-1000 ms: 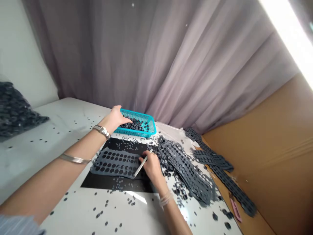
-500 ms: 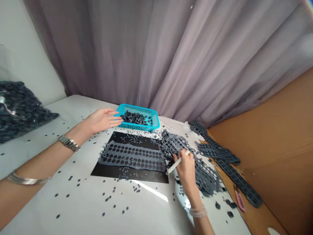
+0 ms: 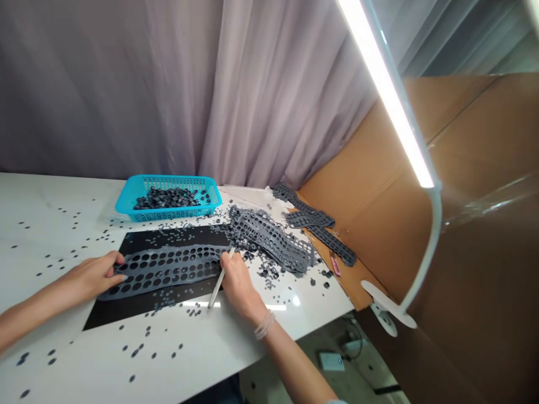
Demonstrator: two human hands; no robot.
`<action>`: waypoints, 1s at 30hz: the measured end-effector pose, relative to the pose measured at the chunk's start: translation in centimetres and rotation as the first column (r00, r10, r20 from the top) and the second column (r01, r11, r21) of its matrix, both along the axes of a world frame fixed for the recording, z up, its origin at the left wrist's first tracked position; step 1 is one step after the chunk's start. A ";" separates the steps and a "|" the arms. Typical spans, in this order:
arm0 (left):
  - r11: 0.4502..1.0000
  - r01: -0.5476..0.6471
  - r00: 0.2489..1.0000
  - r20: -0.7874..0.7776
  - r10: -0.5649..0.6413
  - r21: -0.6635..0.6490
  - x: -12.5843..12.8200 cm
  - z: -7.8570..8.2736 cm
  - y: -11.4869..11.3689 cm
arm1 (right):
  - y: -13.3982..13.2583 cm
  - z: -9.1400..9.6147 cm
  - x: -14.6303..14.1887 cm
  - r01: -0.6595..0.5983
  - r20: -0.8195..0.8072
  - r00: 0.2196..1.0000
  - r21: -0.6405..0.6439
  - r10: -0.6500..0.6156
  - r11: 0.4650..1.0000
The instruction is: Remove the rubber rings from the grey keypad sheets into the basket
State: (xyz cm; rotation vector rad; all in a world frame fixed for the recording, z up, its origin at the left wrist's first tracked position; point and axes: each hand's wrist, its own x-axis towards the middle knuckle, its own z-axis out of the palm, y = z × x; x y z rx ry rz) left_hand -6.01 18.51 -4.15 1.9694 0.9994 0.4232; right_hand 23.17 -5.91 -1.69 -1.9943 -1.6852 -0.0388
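A dark grey perforated strip (image 3: 170, 259) with rows of round holes lies over a black mat (image 3: 143, 238), its right part slightly arched. My left hand (image 3: 93, 273) pinches the strip's left end between thumb and fingers. At the opposite end my right hand (image 3: 239, 283) is closed around a slim white pen-like tool (image 3: 216, 287), its fingertips also at the strip's edge. The tool slants down toward the mat's front edge. Small dark discs are scattered on the mat and around it.
Behind the mat stands a blue basket (image 3: 168, 214) holding small black pieces. More perforated strips (image 3: 273, 238) are piled to the right, near a pink-handled cutter (image 3: 335, 265). A lit lamp (image 3: 391, 101) leans over the right side, before a cardboard wall (image 3: 475, 168).
The view has swung right, bringing the lamp in. My left hand has come from beside the basket to grip the strip's left end. My right hand has moved to its right end, tool still held.
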 end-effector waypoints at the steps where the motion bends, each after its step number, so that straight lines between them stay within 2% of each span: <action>1: 0.995 -0.016 0.998 -0.059 0.022 0.095 0.2 0.2 -0.2 | 0.0 0.0 0.1 -0.008 -0.028 1.000 0.005 0.008 1.000; 3: 0.964 -0.032 0.987 -0.145 0.073 0.265 0.7 1.0 -0.5 | 0.2 0.1 0.3 -0.006 -0.083 0.996 0.027 0.008 1.000; 4: 0.956 -0.026 0.984 -0.160 0.075 0.291 1.1 1.7 -0.6 | 0.3 0.2 0.5 0.001 -0.107 0.994 0.040 0.003 0.999; 6: 0.959 -0.041 0.982 -0.167 0.091 0.282 2.4 3.7 -0.7 | 0.7 0.7 1.2 0.011 -0.141 0.990 0.063 -0.002 0.998; 8: 0.977 -0.046 0.981 -0.177 0.084 0.210 4.3 6.7 -0.6 | 0.9 1.8 2.4 0.025 -0.159 0.987 0.085 -0.011 0.996; 9: 0.985 -0.043 0.975 -0.209 0.078 0.165 5.7 8.3 -0.6 | 0.8 2.6 3.2 0.041 -0.167 0.986 0.101 -0.024 0.994; 12: 0.955 0.059 0.977 -0.215 0.005 0.291 11.3 13.2 -0.5 | -0.3 5.6 6.4 0.121 -0.179 0.980 0.167 -0.091 0.978; 14: 0.932 0.104 0.983 -0.180 -0.043 0.347 16.0 15.2 -0.6 | -1.9 7.3 8.9 0.217 -0.171 0.969 0.228 -0.181 0.949; 15: 0.919 0.122 0.985 -0.158 -0.066 0.374 18.5 15.6 -0.8 | -2.9 7.9 10.0 0.269 -0.156 0.959 0.243 -0.236 0.932; 17: 0.898 0.147 0.987 -0.120 -0.106 0.414 23.3 15.5 -1.6 | -5.1 8.2 12.3 0.370 -0.109 0.929 0.210 -0.355 0.905; 19: 0.883 0.166 0.986 -0.076 -0.148 0.439 27.3 14.2 -2.9 | -7.2 7.4 14.5 0.453 -0.089 0.891 0.144 -0.444 0.880; 22: 0.869 0.184 0.981 -0.028 -0.193 0.459 30.6 11.5 -4.8 | -9.8 5.3 18.1 0.565 -0.104 0.824 0.093 -0.556 0.820; 24: 0.867 0.203 0.976 -0.018 -0.219 0.455 30.8 9.9 -5.6 | -10.6 4.0 20.8 0.638 -0.140 0.767 0.054 -0.626 0.768; 26: 0.873 0.218 0.972 -0.015 -0.235 0.437 29.8 8.9 -6.0 | -10.6 3.2 23.5 0.696 -0.185 0.708 0.012 -0.682 0.718; 30: 0.915 0.207 0.974 0.014 -0.225 0.346 25.9 8.9 -6.7 | -7.7 3.1 27.7 0.761 -0.294 0.612 -0.032 -0.734 0.648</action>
